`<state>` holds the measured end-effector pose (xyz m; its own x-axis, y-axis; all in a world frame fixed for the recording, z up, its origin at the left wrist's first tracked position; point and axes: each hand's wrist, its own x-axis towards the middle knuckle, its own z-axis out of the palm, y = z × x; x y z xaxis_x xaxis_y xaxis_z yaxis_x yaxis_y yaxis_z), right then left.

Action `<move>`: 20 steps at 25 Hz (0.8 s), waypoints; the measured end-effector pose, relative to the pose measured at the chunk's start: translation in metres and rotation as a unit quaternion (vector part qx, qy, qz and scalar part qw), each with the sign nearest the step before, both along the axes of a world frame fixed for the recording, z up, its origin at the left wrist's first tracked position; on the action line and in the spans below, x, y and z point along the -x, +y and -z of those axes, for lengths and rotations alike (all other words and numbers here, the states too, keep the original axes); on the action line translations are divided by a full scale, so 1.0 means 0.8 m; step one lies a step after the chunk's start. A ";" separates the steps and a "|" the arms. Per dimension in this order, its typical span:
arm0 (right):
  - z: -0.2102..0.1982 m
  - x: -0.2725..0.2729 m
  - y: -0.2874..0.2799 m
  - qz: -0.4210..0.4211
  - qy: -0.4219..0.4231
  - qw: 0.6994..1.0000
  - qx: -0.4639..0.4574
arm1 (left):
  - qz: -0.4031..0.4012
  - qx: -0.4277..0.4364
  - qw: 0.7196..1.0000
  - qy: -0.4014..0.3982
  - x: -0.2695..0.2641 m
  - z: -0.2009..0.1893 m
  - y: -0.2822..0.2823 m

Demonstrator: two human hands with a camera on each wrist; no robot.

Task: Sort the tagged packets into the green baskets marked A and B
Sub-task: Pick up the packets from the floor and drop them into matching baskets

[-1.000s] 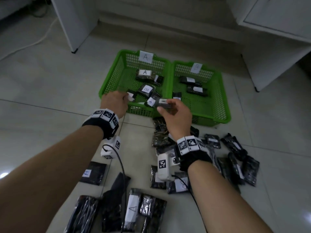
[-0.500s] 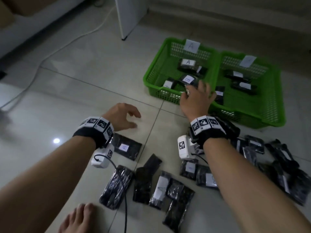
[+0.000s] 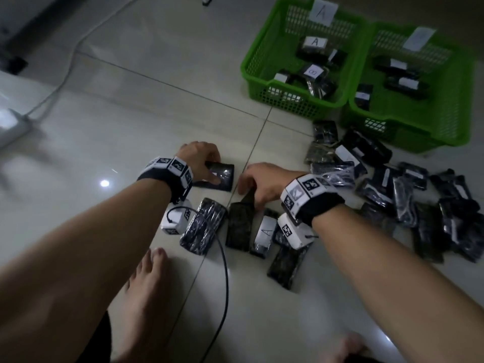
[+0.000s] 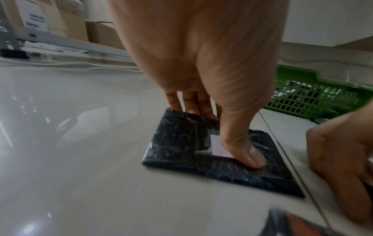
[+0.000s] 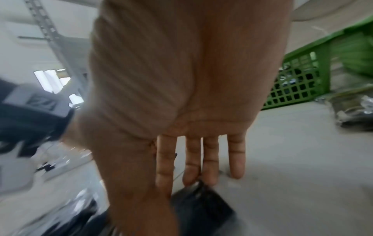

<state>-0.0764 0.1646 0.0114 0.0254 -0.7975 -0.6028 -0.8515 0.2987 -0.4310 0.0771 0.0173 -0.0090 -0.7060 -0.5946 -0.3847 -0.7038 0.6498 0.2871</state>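
Note:
Two green baskets stand at the far right on the floor, basket A on the left and basket B on the right, each with black packets inside. My left hand is on a flat black packet with a white tag. In the left wrist view its fingers hook the packet's far edge and the thumb presses on top beside the tag. My right hand reaches down with straight fingers. Their tips touch the end of a narrow black packet, and nothing is gripped.
Loose black packets lie in a pile on the right and in a row near me, one tagged A. My bare foot and a black wrist-camera cable are close by. A white power strip lies far left.
The right hand came back from basket A, empty, down to the near packets. The left hand dropped onto the flat tagged packet. The head view swung down and left.

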 end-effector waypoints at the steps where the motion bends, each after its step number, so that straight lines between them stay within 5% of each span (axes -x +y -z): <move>1: 0.005 -0.005 0.008 -0.014 0.033 0.999 0.009 | -0.017 -0.005 1.000 -0.008 -0.002 0.002 -0.002; 4: 0.006 -0.008 0.027 -0.011 0.069 0.996 0.051 | -0.078 -0.017 0.996 0.030 0.007 -0.001 -0.003; 7: -0.004 0.023 0.031 0.140 -0.036 0.986 0.081 | -0.149 -0.057 0.978 0.136 0.030 -0.007 -0.001; 9: -0.011 0.044 0.035 0.260 -0.088 0.946 0.171 | -0.205 -0.132 0.943 0.229 0.047 -0.012 -0.001; 15: -0.023 0.073 0.039 0.351 -0.158 0.864 0.326 | -0.352 -0.335 0.782 0.389 0.102 -0.053 -0.012; 20: -0.036 0.102 0.034 0.452 -0.214 0.795 0.343 | -0.297 -0.284 0.768 0.492 0.137 -0.090 -0.027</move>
